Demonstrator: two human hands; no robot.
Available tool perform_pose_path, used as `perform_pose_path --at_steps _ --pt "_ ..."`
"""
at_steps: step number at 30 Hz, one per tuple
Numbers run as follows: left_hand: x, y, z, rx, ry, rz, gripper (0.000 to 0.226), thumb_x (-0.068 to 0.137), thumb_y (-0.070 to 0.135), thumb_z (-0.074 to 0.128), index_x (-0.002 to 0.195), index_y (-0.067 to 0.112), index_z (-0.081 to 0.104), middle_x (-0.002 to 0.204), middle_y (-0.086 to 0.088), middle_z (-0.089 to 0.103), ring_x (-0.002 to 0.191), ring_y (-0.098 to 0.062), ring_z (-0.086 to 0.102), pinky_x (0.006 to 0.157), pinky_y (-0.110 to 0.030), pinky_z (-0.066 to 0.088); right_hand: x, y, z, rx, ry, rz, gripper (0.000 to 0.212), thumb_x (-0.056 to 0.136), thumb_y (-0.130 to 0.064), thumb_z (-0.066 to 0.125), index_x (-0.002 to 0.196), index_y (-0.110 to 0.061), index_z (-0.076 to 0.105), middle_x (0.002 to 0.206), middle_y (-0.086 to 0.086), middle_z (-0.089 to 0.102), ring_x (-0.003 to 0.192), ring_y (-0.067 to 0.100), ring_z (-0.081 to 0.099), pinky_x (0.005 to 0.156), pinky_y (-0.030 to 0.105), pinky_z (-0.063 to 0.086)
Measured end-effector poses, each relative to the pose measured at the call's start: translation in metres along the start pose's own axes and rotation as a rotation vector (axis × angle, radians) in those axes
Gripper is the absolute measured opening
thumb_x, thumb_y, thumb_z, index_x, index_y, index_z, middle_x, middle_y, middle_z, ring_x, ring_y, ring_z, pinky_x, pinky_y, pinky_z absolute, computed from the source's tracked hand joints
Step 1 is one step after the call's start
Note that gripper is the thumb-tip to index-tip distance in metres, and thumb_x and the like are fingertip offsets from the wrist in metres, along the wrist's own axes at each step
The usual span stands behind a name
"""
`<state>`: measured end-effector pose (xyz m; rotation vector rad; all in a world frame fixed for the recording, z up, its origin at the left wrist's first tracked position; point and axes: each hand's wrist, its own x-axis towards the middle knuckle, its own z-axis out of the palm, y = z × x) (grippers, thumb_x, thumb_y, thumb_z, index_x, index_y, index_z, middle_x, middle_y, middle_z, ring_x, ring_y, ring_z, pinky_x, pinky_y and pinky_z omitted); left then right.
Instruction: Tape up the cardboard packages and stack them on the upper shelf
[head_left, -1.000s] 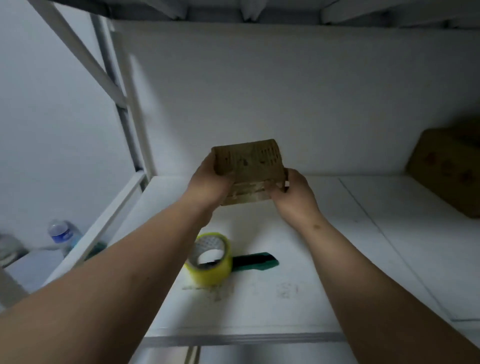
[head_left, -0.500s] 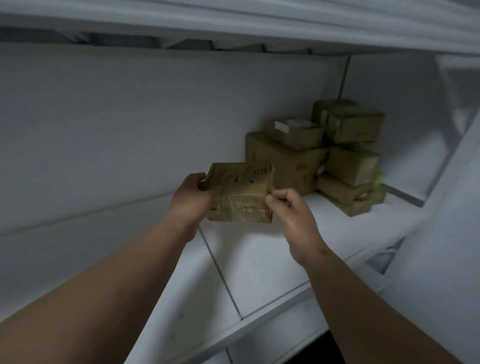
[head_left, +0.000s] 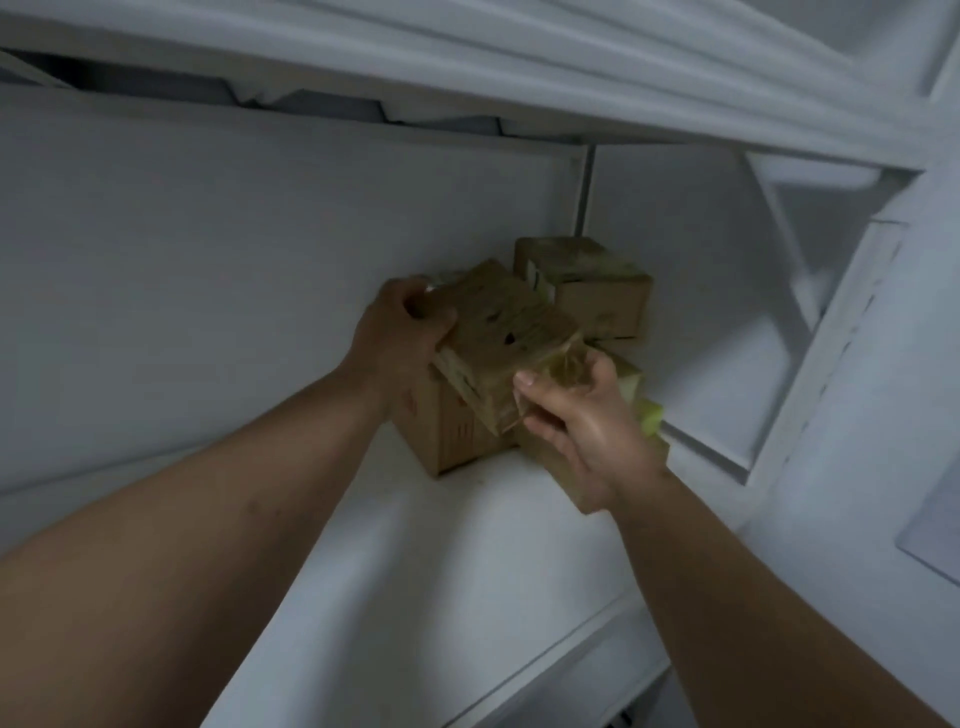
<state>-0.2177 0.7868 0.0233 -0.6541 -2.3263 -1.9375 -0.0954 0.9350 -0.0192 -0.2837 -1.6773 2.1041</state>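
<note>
You have carried the taped package from mid-air to the stack — left hand and right hand both grip its ends, tilted above the large box; placement remains.

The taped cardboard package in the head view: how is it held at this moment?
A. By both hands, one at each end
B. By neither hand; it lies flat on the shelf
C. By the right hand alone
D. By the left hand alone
A: the left hand grips the far end of the taped cardboard package and the right hand grips its near corner, holding it tilted over the stacked boxes on the shelf.
</note>
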Motion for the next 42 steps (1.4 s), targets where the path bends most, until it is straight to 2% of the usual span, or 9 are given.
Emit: perform_pose_path --at_steps 5,8,14,21,27,30,34,38,42 --pt "0.055 0.029 0.011 -0.277 0.079 -0.007 0.098 0.061 0.043 0.076 0.147 0.012 0.04 0.139 -0.01 0.054 0.118 -0.021 0.058 0.1 -0.034 0.049 0.06 -0.034 0.007 0.003 -0.04 -0.164 0.052 0.076 -0.024 0.084 0.114 -0.031 0.049 0.116 -0.004 0.064 0.102 0.014 0.068 0.08 0.029 0.058" --pt "0.08 0.043 0.021 -0.224 -0.027 0.019 0.07 0.08 0.034 0.071 0.145 0.022 0.046 0.136 0.0 0.057 0.119 -0.017 0.059 0.087 -0.021 0.049 0.102 -0.045 0.02 -0.047 0.027 -0.105 0.06 0.08 -0.037 0.08 0.127 -0.028 0.044 0.116 -0.008 0.056 0.105 0.017 0.064 0.079 0.031 0.059" --pt "0.106 0.015 0.034 -0.071 -0.162 -0.104 0.097 0.064 0.062 0.074 0.148 0.027 0.04 0.146 -0.002 0.05 0.125 -0.021 0.055 0.107 -0.039 0.046 0.158 -0.043 0.028 -0.191 0.085 0.139 0.034 0.097 -0.026 0.061 0.128 -0.026 0.047 0.104 -0.001 0.054 0.105 0.023 0.059 0.085 0.036 0.059" --pt "0.113 0.006 0.037 -0.058 -0.151 -0.088 0.068 0.092 0.039 0.066 0.151 0.026 0.034 0.144 0.01 0.044 0.128 -0.015 0.048 0.111 -0.034 0.038 0.163 -0.031 0.015 -0.276 0.209 0.061 0.008 0.097 -0.009 0.053 0.104 -0.009 0.056 0.096 0.014 0.063 0.083 0.023 0.058 0.083 0.043 0.059" --pt "0.072 0.004 0.034 0.045 -0.198 -0.078 0.073 0.097 0.03 0.061 0.156 0.025 0.018 0.148 0.012 0.032 0.127 -0.008 0.037 0.112 -0.025 0.03 0.139 -0.026 -0.002 -0.244 0.048 -0.139 0.017 0.091 -0.006 0.052 0.097 -0.019 0.06 0.094 -0.001 0.064 0.091 0.015 0.06 0.08 0.029 0.049" --pt "0.046 0.008 0.036 0.16 -0.212 -0.101 0.081 0.094 0.039 0.064 0.156 0.034 0.012 0.162 0.005 0.018 0.145 -0.014 0.025 0.121 -0.034 0.023 0.134 -0.025 0.0 -0.275 -0.098 -0.011 0.047 0.095 -0.011 0.051 0.138 -0.031 0.047 0.128 -0.006 0.058 0.115 0.02 0.055 0.097 0.042 0.049" --pt "0.011 0.009 0.035 0.215 -0.211 -0.08 0.076 0.096 0.036 0.061 0.156 0.039 0.013 0.163 0.003 0.02 0.145 -0.014 0.027 0.112 -0.023 0.03 0.131 -0.021 -0.007 -0.707 -0.079 0.045 0.051 0.103 -0.009 0.038 0.152 -0.02 0.032 0.144 0.007 0.043 0.117 0.03 0.048 0.08 0.035 0.051" --pt "-0.017 0.011 0.026 0.348 -0.189 -0.057 0.071 0.1 0.029 0.054 0.157 0.032 0.012 0.162 0.004 0.021 0.145 -0.018 0.028 0.099 -0.017 0.027 0.13 -0.013 -0.011 -1.222 -0.038 -0.069 0.052 0.101 -0.012 0.031 0.153 -0.011 0.028 0.158 0.015 0.021 0.141 0.036 0.027 0.116 0.043 0.03" --pt "-0.021 0.028 0.023 0.461 -0.182 0.004 0.069 0.101 0.028 0.051 0.157 0.032 0.009 0.162 0.003 0.021 0.145 -0.017 0.026 0.099 -0.012 0.025 0.13 -0.007 -0.007 -1.479 -0.016 -0.043 0.06 0.097 -0.019 0.038 0.155 -0.021 0.022 0.163 0.012 0.003 0.146 0.041 0.01 0.117 0.049 0.02"
